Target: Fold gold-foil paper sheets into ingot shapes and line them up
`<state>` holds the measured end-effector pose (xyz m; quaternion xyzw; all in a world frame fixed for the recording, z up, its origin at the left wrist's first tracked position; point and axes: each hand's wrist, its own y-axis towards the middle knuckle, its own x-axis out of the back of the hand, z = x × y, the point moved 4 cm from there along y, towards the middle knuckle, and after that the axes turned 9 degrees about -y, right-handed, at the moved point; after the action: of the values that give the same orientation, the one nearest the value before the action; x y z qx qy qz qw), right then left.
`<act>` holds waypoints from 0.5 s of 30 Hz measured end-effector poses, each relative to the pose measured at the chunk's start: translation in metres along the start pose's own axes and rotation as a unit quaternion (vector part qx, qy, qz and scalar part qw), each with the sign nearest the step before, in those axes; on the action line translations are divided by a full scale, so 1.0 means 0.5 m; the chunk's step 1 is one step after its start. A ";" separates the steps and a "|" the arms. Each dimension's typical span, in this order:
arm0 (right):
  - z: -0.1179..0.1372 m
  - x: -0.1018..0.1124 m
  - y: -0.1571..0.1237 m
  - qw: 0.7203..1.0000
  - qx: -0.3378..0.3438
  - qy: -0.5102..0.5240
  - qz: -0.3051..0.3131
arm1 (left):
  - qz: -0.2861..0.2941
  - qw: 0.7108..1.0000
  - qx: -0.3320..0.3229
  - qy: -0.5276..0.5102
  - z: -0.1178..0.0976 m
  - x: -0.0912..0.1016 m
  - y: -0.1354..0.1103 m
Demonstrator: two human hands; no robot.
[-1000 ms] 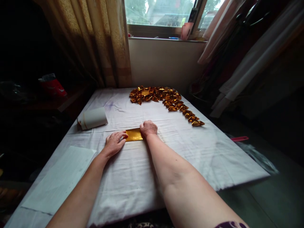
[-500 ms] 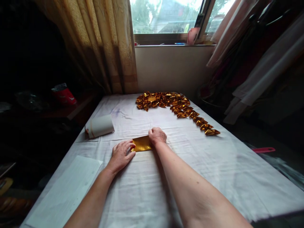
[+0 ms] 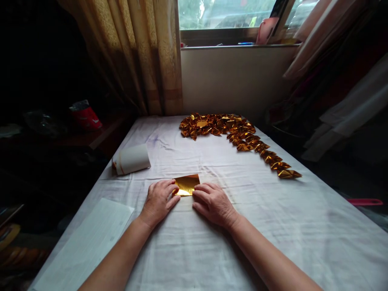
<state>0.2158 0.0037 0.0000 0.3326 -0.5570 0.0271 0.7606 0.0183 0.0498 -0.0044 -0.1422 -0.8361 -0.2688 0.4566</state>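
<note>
A small sheet of gold foil paper lies on the white cloth of the table. My left hand rests palm down at its left edge, fingertips pressing the sheet. My right hand lies flat at its near right edge, fingers stretched toward the foil and touching it. Neither hand grips anything.
A long curved heap of folded gold foil pieces runs from the far middle toward the right edge. A white paper roll lies at the left. A white sheet lies near left. Curtain and window stand behind.
My right hand has drawn back from the foil's far right corner to its near edge and flattened out. The view has shifted left and the foil looks squarer.
</note>
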 end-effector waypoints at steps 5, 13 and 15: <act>-0.011 -0.007 0.019 0.999 -0.008 -0.018 0.042 | -0.030 0.996 -0.063 0.057 -0.023 0.005 0.000; -0.018 -0.013 0.012 1.000 -0.020 -0.005 0.014 | -0.021 0.995 -0.065 0.078 -0.032 0.011 0.003; -0.021 -0.012 0.010 0.999 -0.033 0.000 0.006 | -0.032 0.994 -0.070 0.072 -0.033 0.014 0.002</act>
<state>0.2202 0.0151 -0.0043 0.3042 -0.5595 0.0137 0.7708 0.0266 0.0411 0.0092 -0.1274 -0.7843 -0.3503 0.4960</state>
